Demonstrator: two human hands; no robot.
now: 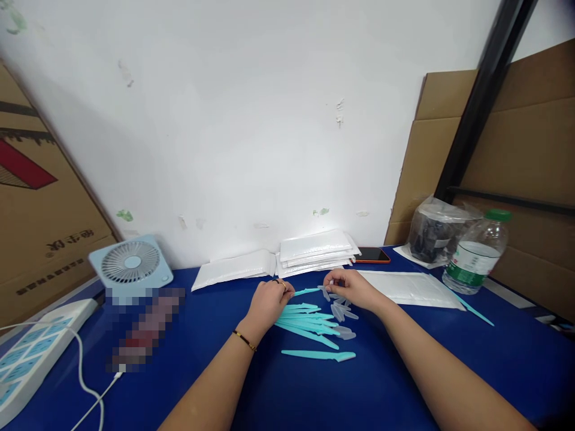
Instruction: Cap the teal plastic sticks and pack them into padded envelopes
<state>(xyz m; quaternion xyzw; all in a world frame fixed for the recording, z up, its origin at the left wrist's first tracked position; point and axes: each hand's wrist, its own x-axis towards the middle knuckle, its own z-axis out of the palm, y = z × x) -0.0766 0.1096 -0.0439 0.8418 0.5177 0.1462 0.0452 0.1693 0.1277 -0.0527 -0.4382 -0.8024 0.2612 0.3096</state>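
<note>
My left hand [269, 302] is closed on the handle of a turquoise eyebrow razor [306, 291], whose blade end points right. My right hand [353, 288] is pinched at that end, on what looks like a clear plastic blade cap [324, 293]; the fingertips partly hide it. Below my left hand lies a fanned pile of turquoise razors [309, 321], blade ends to the right. Several loose clear caps [341, 311] are scattered beside the pile, under my right hand. One separate razor [318, 355] lies nearer to me on the blue table.
White padded mailers [314, 248] are stacked against the wall, with another mailer [404, 287] at right and a phone [372, 255] behind. A water bottle [477, 254] and bagged cup [433, 233] stand right. At left are a fan [132, 262], power strip [40, 353] and cable.
</note>
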